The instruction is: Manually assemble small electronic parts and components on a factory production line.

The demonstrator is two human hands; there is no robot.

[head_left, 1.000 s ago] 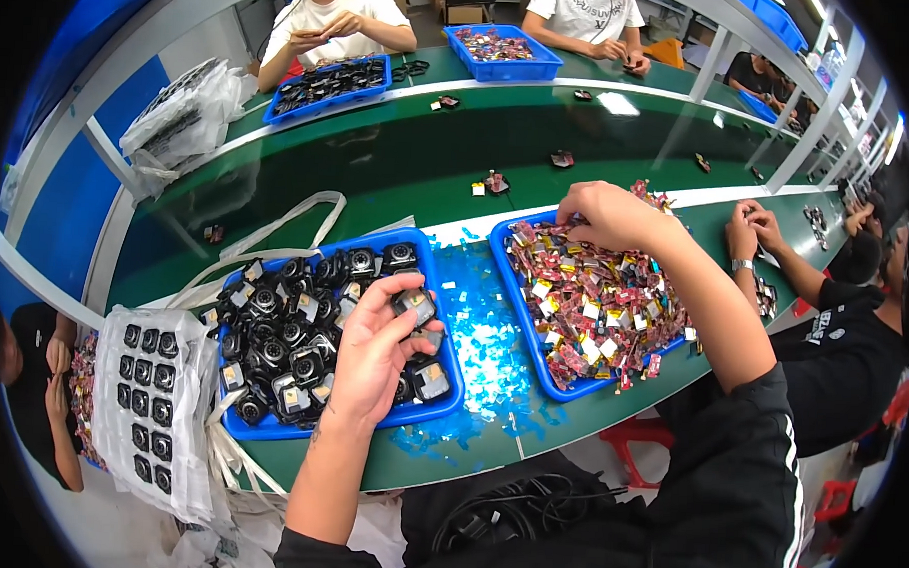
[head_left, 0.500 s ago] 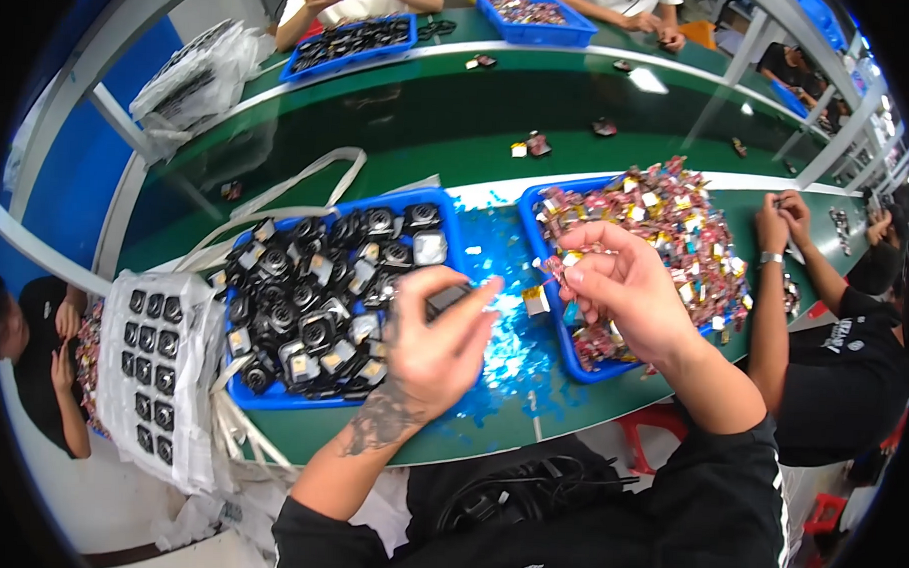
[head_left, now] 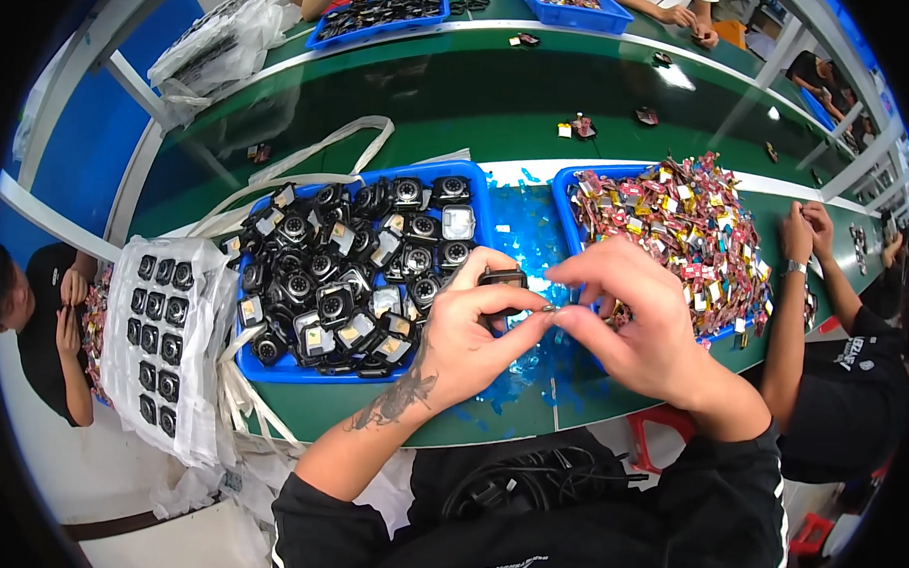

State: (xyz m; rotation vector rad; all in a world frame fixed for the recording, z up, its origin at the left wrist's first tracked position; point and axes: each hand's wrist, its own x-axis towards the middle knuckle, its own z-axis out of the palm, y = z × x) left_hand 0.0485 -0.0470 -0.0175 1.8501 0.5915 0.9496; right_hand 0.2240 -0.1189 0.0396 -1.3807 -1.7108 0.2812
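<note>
My left hand is closed around a small black square case, which looks like a watch housing. My right hand meets it fingertip to fingertip, thumb and forefinger drawn together in a pinch. Something tiny shows where the two hands meet, too small to name. Left of my hands, a blue tray is heaped with similar black cases, several showing a round back. Beyond my right hand, a second blue tray is piled high with small pink, yellow and white electronic parts.
Blue film scraps lie between the trays. A white moulded sheet with rows of black cases stands at the left. Behind the trays runs a green belt carrying loose parts. Co-workers sit on both sides and across; black cables rest at my lap.
My right hand has moved from the parts tray to my left hand's fingertips. The pink part it pinched no longer shows. The whole view has shifted slightly.
</note>
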